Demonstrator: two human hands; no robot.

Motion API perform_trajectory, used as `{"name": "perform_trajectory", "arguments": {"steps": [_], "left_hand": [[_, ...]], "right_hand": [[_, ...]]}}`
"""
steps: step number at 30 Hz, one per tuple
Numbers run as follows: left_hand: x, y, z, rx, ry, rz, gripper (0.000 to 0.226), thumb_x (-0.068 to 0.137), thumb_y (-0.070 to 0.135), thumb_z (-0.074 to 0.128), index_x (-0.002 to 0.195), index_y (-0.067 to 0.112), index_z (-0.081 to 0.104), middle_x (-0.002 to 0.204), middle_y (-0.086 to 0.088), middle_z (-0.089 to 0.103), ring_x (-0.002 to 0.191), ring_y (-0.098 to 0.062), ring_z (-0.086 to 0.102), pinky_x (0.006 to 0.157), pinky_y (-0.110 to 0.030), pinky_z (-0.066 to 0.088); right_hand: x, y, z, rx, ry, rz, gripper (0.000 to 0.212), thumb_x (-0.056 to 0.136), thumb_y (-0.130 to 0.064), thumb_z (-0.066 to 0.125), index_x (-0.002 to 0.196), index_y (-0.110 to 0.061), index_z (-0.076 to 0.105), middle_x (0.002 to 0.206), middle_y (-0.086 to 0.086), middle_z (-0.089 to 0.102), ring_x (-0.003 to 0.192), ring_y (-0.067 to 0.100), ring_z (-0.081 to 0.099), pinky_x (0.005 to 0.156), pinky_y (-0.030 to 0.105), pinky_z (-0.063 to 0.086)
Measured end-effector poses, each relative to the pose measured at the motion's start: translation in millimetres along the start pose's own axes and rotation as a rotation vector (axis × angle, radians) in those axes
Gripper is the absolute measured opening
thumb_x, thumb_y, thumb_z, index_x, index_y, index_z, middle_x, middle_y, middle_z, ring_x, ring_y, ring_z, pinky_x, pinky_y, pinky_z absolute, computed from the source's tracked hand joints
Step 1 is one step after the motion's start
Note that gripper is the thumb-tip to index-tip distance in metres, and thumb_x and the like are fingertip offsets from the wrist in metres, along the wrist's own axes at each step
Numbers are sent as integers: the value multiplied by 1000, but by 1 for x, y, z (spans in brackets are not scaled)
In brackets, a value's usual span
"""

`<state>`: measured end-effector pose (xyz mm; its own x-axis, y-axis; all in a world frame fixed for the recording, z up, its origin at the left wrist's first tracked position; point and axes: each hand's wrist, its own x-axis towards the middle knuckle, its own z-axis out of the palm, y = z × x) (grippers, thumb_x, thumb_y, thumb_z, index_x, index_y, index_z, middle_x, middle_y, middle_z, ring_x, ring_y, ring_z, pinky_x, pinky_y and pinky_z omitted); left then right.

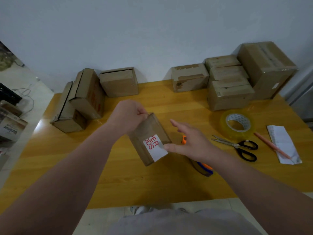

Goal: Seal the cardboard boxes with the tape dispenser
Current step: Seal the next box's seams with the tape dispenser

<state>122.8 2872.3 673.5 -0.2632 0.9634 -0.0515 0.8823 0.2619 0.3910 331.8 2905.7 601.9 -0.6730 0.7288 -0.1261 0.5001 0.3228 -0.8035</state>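
Both my forearms (72, 167) reach forward to the small cardboard box (149, 131), which is tilted above the table (118, 184). My left hand (128, 112) grips its far end, fingers curled. My right hand (189, 143) is spread flat, thumb touching the near right corner by the white label (155, 148). The box's long axis runs away from me. The tape dispenser (204, 167) lies just right of the box, beneath my right hand, the nearer one.

Head-worn view, forward and downward
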Motion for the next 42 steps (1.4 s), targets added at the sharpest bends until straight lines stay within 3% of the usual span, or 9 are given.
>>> {"name": "perform_trajectory", "arguments": {"steps": [5,9,14,17,25,29,32,36,42], "left_hand": [[4,1,16,-231,-302,-185,11,88,18,68,79,13,70,69,-1,60,67,-12,54,59,-25,45],[7,3,29,-371,-341,-270,6,86,16,69,80,15,70,78,-4,64,76,-18,56,62,-26,44],[12,8,19,-390,-582,-196,17,85,3,65,96,13,73,97,-10,73,88,-26,69,71,-36,58],[16,6,18,-425,-633,-219,18,86,0,66,97,13,71,102,-12,73,91,-25,69,74,-36,59],[26,10,21,-425,-659,-290,25,82,-5,68,103,9,70,104,-9,71,98,-23,66,76,-34,57],[29,17,22,-337,-636,-261,24,82,-3,68,100,11,71,99,-6,70,94,-19,64,71,-29,56],[29,17,22,-243,-593,-216,28,80,6,72,107,13,70,104,-5,70,94,-19,63,75,-33,56],[17,5,17,-21,-402,-185,55,78,34,77,128,21,58,127,-1,60,116,-20,54,94,-33,46],[-28,-19,12,-638,-399,-481,85,78,10,77,148,28,31,146,-9,40,114,-25,49,77,-34,49]], "right_hand": [[3,-4,18,178,-120,63,91,81,-41,74,153,-24,21,148,-9,39,134,7,38,105,23,37],[3,-4,25,360,-125,126,63,86,-28,72,135,-39,33,111,-33,51,100,-17,55,84,4,44],[8,3,31,454,-107,157,76,82,-27,76,147,-26,37,123,-15,61,112,2,59,101,32,48],[11,2,31,539,-116,168,70,81,-21,78,141,-31,43,120,-11,64,109,6,63,98,34,51],[6,1,33,496,-75,117,76,85,-24,72,147,-37,31,122,-29,48,107,-12,52,89,8,44],[4,4,42,240,56,-40,65,87,-24,71,145,-26,40,134,-14,42,123,-5,40,94,-2,27],[1,7,45,218,172,-109,56,84,-32,72,137,-25,53,132,-10,52,119,-2,49,96,6,37],[6,-1,28,500,269,161,34,90,-26,66,120,-37,53,118,-11,61,96,17,64,84,41,56],[34,-7,13,458,-23,225,48,96,-25,58,141,-29,45,132,-14,50,118,9,51,98,34,47]]}}
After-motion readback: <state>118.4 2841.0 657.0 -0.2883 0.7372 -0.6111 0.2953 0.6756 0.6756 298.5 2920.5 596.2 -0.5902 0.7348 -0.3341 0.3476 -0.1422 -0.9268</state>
